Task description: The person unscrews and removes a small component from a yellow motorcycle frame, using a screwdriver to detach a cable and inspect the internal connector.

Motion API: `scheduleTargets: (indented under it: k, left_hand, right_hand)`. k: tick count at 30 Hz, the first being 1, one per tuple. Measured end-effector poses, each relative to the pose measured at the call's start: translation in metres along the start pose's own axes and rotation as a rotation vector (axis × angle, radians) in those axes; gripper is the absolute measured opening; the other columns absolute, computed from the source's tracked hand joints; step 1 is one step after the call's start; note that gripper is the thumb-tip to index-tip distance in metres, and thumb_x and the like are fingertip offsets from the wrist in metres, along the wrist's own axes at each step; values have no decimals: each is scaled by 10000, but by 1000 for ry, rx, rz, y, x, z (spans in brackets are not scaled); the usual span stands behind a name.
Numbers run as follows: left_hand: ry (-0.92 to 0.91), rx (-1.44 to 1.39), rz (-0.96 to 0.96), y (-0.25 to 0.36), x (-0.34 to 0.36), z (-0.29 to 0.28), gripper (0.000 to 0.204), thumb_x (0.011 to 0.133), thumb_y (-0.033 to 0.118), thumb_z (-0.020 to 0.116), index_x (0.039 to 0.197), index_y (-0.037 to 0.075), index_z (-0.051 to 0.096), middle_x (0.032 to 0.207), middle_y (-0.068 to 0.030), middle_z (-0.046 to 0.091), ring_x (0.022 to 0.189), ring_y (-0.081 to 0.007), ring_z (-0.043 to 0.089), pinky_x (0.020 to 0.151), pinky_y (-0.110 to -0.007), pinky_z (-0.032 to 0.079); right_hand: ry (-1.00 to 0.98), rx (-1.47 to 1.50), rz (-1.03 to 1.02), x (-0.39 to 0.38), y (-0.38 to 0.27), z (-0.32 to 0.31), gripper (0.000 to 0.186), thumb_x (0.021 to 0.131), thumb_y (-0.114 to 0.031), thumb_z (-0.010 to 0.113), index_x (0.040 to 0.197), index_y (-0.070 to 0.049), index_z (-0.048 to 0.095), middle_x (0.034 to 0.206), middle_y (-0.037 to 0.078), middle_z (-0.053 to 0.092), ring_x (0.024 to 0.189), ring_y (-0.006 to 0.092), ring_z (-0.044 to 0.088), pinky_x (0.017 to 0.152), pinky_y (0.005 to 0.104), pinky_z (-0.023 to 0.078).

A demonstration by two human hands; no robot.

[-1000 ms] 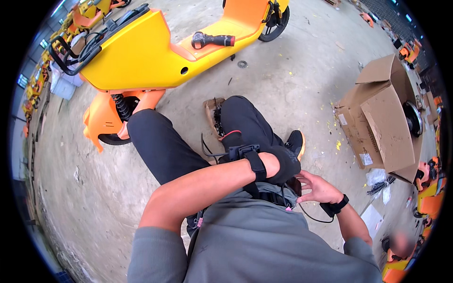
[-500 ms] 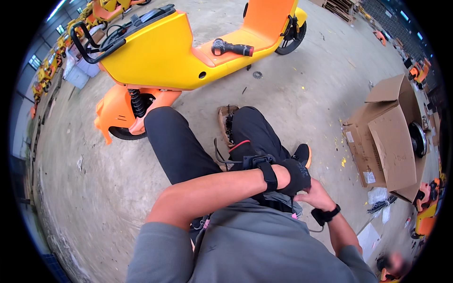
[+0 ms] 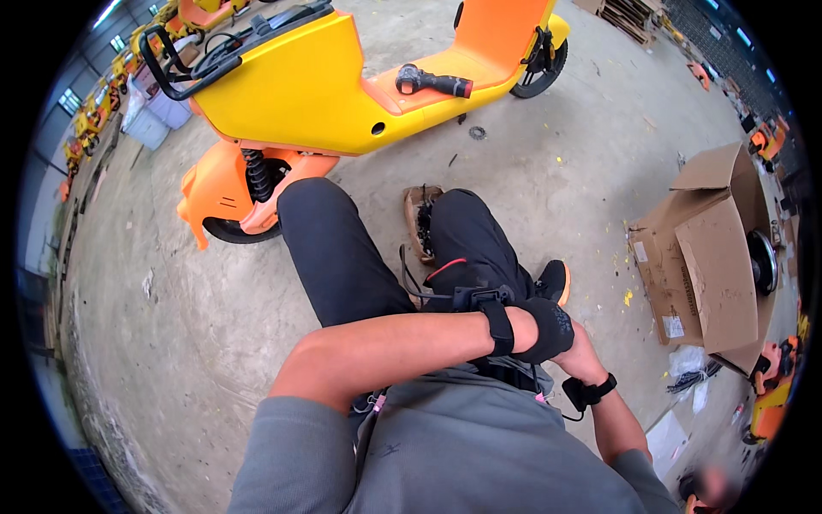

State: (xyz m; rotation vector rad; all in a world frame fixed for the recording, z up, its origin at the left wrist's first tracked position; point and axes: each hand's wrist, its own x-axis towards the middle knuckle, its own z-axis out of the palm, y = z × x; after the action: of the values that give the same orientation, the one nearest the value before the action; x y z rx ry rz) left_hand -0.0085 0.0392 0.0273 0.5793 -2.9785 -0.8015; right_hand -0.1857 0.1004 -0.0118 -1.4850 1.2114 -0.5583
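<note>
My left hand [image 3: 545, 332], in a dark glove, is at my waist on the right, a black wrist strap [image 3: 499, 327] behind it and a black device [image 3: 475, 300] with a cable beside it. My bare right hand [image 3: 580, 358] is pressed in just beside and partly under the gloved hand. The fingers of both are hidden or too bunched to make out. A second black strap [image 3: 591, 392] is on my right wrist. In front of me, an open carton [image 3: 413, 201] of dark small parts lies by my bent knees.
A yellow-orange scooter [image 3: 291, 98] stands ahead, a power tool [image 3: 437, 84] on its footboard and a metal ring [image 3: 477, 133] on the floor beside it. A large open cardboard box [image 3: 711, 283] is at my right. More scooters [image 3: 86, 120] line the far left.
My right hand has moved up and inward against the gloved left hand, its fingers now out of sight. My left hand has shifted slightly right and down in the picture; the view has shifted too.
</note>
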Motion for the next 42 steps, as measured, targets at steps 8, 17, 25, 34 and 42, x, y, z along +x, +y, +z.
scheduleTargets:
  k: [8, 17, 25, 34, 42]
  left_hand:
    - [-46, 25, -25, 2, -2, 6, 177, 823, 211, 625, 910, 73, 695, 944, -115, 689, 849, -244, 666, 781, -350, 537]
    - [-128, 78, -68, 10, -10, 12, 167, 830, 182, 624, 923, 57, 684, 943, -110, 680, 833, -234, 657, 774, -341, 533]
    - [-99, 39, -45, 3, -13, 10, 158, 836, 157, 623, 934, 44, 674, 942, -105, 672, 818, -225, 649, 768, -333, 529]
    - [49, -69, 19, -22, -17, -5, 150, 842, 129, 622, 946, 28, 662, 942, -99, 663, 801, -215, 641, 761, -324, 525]
    - [866, -161, 299, -116, -64, -97, 145, 848, 103, 621, 958, 14, 652, 941, -94, 655, 786, -206, 633, 755, -316, 522]
  right_hand:
    - [-96, 18, -29, 12, 6, -11, 637, 793, -21, 795, 1370, -28, 527, 1272, 51, 648, 1164, 134, 599, 1012, 319, 466]
    - [64, 86, -11, -13, 20, 7, 659, 796, 32, 762, 1391, -17, 484, 1256, 70, 636, 1163, 150, 595, 1012, 307, 458]
    - [61, 161, -110, 2, 11, 14, 690, 787, 36, 732, 1423, -42, 473, 1124, 46, 576, 1044, 145, 570, 936, 280, 456]
    - [320, -174, -248, 58, 36, 29, 587, 787, -84, 695, 1352, -44, 540, 1003, 76, 541, 914, 189, 544, 835, 288, 447]
    - [-296, -218, 163, 24, -6, -55, 562, 855, -157, 770, 1351, -19, 543, 1092, 71, 697, 999, 170, 659, 849, 330, 538]
